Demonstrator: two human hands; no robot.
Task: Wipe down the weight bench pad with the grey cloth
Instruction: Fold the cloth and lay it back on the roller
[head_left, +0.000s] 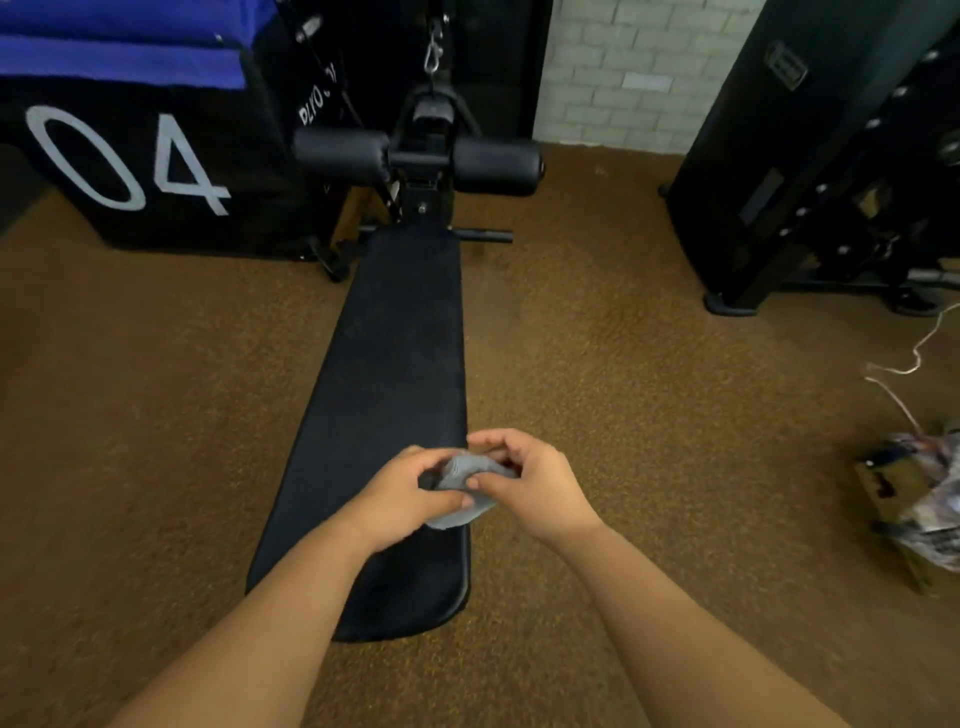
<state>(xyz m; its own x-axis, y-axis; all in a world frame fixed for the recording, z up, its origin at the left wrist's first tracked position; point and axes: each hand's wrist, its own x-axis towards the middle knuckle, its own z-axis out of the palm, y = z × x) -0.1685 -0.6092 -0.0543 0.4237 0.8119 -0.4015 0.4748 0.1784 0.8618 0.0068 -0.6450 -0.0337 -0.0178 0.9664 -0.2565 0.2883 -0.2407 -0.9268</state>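
A long black weight bench pad (395, 353) runs away from me down the middle of the view, with two black foam rollers (498, 163) at its far end. Both hands hold a small bunched grey cloth (465, 491) just above the pad's near right part. My left hand (402, 496) pinches the cloth's left side. My right hand (530, 483) grips its right side with curled fingers. Part of the cloth is hidden between my fingers.
Brown speckled floor (623, 364) lies on both sides of the bench. A black and blue plyo box marked 04 (156, 156) stands at the far left. A black machine frame (810, 171) stands at the far right. A cardboard box with printed wrapping (914, 499) and white cord (909, 364) sit at the right edge.
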